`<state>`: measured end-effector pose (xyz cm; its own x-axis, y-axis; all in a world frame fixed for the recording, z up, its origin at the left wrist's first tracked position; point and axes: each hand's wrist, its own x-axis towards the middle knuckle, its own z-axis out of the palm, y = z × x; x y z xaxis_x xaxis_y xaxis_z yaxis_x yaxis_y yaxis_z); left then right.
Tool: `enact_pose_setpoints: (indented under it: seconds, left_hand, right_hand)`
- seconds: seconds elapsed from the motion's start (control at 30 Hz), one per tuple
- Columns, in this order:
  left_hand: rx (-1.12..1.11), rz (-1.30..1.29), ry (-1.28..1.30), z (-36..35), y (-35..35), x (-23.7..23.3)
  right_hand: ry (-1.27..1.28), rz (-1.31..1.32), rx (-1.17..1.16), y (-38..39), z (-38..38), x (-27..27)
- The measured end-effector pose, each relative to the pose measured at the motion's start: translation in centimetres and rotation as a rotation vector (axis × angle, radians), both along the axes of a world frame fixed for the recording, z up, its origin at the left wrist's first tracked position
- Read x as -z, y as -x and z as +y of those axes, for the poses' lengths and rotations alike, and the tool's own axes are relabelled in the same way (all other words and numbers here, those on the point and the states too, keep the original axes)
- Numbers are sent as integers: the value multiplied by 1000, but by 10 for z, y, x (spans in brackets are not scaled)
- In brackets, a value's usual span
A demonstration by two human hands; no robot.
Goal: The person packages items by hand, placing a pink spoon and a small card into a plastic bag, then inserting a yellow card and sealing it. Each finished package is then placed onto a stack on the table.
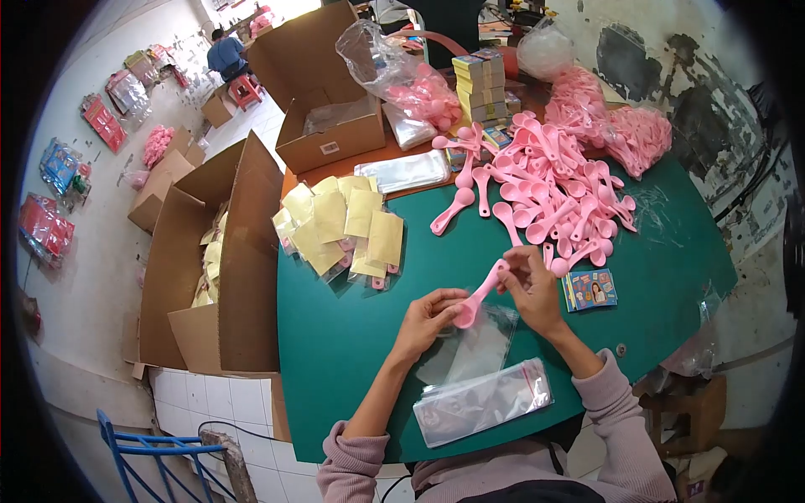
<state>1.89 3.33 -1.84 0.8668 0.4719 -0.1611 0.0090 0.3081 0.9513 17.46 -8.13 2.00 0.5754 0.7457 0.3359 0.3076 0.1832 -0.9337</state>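
Held over the smooth green table (pixel 335 360): one glossy pink spoon (pixel 482 295), pinched at its rounded bowl by closed fingers of the left hand (pixel 422 323) and at its pierced handle by those of the right hand (pixel 534 289). Seemingly packed: papery yellow packets (pixel 384 239) at ten o'clock, more inside the cardboard box (pixel 194 339) at nine. Unpacked: tangled spoon heap (pixel 562 168) at one, printed cards (pixel 597 289) at three, slick clear sleeves (pixel 453 412) at six.
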Motion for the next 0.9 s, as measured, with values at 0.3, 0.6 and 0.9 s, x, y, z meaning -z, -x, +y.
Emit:
enact_pose_setpoints:
  seconds: [0.3,0.6,0.9]
  left_hand:
    - [65,110,-345,-3,-3,-11]
    - [116,86,-295,-4,-9,-40]
    - [73,31,-287,-2,-11,-48]
  right_hand:
    - [-8,-10,-84,-4,-5,-10]
    - [26,26,-130,-10,-4,-4]
    - [-24,-287,-422,5,-20,-17]
